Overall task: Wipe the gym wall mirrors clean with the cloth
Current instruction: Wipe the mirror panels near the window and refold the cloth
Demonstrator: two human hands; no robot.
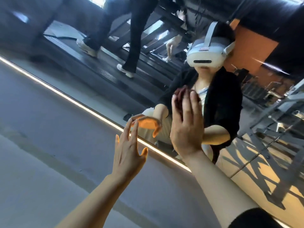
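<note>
The wall mirror (256,163) fills the upper and right part of the tilted view. My right hand (185,124) lies flat against the glass with its fingers straight and together. A dark reddish patch (180,96) shows just past its fingertips; I cannot tell whether it is the cloth or the palm's reflection. My left hand (130,152) is spread open, and its fingertips touch the mirror's lower edge. It holds nothing. No cloth is plainly in view.
A bright lit strip (65,96) runs along the mirror's edge, with a plain grey surface (41,145) below it. The glass reflects me wearing a headset, a person walking on a treadmill (105,69), and gym equipment at the right.
</note>
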